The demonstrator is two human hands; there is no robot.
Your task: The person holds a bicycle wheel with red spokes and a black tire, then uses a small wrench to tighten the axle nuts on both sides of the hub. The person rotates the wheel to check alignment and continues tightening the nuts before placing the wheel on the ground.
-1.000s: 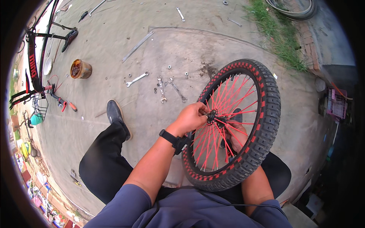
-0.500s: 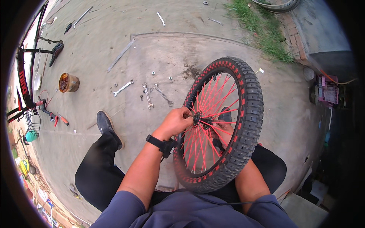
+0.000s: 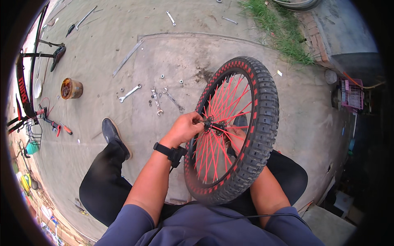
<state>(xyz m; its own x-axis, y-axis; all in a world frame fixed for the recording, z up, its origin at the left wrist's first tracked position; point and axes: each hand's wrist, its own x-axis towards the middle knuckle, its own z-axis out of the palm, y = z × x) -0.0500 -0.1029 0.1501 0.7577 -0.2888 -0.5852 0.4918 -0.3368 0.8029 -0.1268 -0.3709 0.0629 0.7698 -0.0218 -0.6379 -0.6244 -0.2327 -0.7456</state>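
Observation:
A bicycle wheel (image 3: 266, 119) with a knobby black tire, red-checkered rim and red spokes stands tilted between my legs. My left hand (image 3: 186, 128) is closed in a pinch at the near-left end of the wheel axle, against the black hub (image 3: 208, 124). Whether a small part sits between those fingertips cannot be made out. On the far side of the spokes, my right hand (image 3: 239, 140) is curled at the axle's other end, its fingertips partly hidden by spokes and rim. A black band with a small device circles my left wrist.
Several wrenches (image 3: 156, 102), nuts (image 3: 181, 81) and a long flat bar (image 3: 128, 58) lie on the concrete ahead. At left stand a rusty tub (image 3: 71, 88) of brown grease and a bicycle frame (image 3: 21, 82); a screwdriver (image 3: 67, 130) lies nearby. Grass (image 3: 279, 33) grows at far right.
The wheel and both hands have shifted slightly left and up in the picture, and the ground tools have shifted similarly. Both hands keep their places at the hub.

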